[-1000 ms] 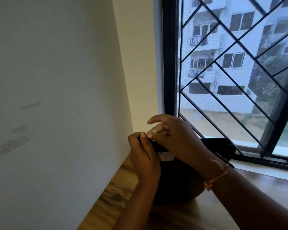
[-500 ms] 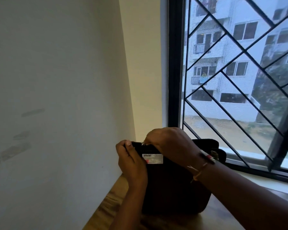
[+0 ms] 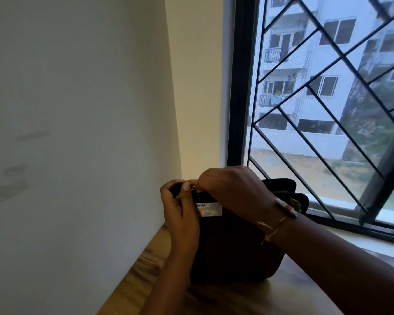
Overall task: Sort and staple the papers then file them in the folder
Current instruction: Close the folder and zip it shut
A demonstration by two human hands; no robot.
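Pale wall (image 3: 77,110) at left meets a cream reveal (image 3: 196,87) (warmer in tone) beside a dark-framed window (image 3: 239,87) with a diagonal grille (image 3: 340,56). Daylight shows a white apartment block (image 3: 309,64) outside. Wood-grain tabletop (image 3: 132,283) below; pale sill (image 3: 373,243) at right.

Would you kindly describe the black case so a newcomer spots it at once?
Below the left corner of the barred window, a wooden table meets the wall. The black case stands upright there, with a white label near its top.
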